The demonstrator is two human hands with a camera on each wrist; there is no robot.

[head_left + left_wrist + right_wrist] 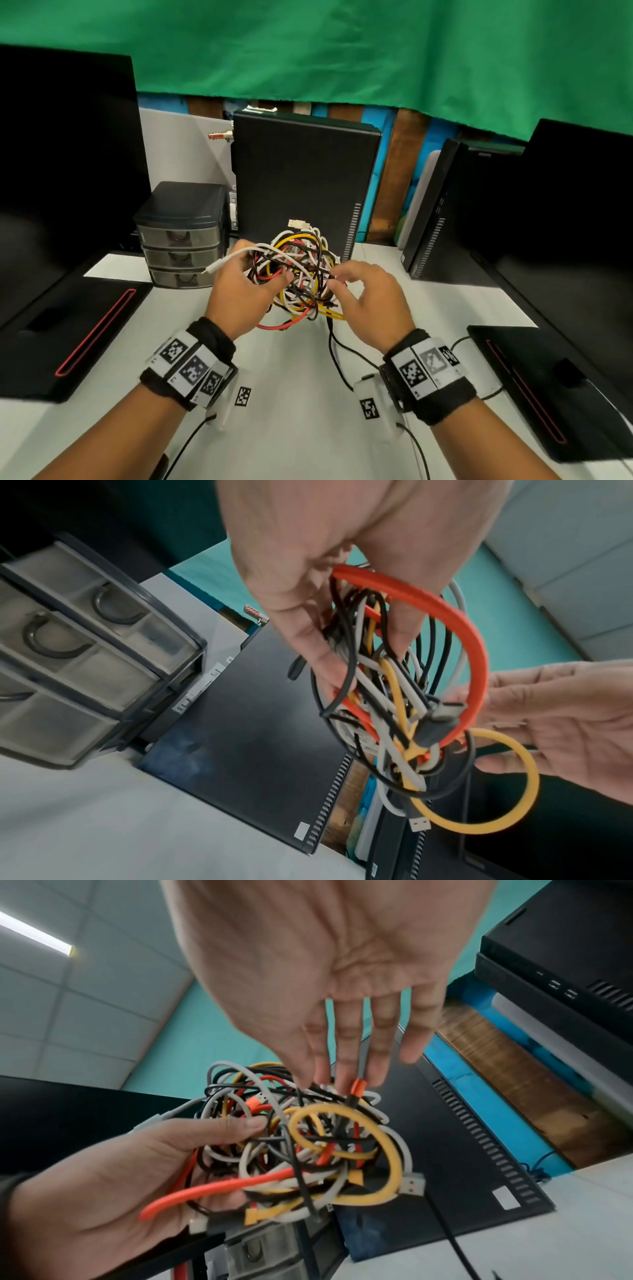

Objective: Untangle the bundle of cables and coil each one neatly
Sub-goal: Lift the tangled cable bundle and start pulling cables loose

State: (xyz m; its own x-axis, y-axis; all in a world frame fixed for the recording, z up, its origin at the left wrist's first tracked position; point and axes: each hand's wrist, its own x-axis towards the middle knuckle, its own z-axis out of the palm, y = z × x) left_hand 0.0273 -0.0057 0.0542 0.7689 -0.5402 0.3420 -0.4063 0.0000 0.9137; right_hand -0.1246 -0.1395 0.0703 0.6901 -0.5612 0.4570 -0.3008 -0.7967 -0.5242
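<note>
Tangled ball of white, black, red and yellow cables [298, 270] held up before upright black computer tower [301, 174], gripped from left by left hand [239, 291], right hand [371, 298] beside it, fingers spread, fingertips touching strands.

No text can be read; the wristbands [191, 368] carry only square black-and-white coded markers.
</note>
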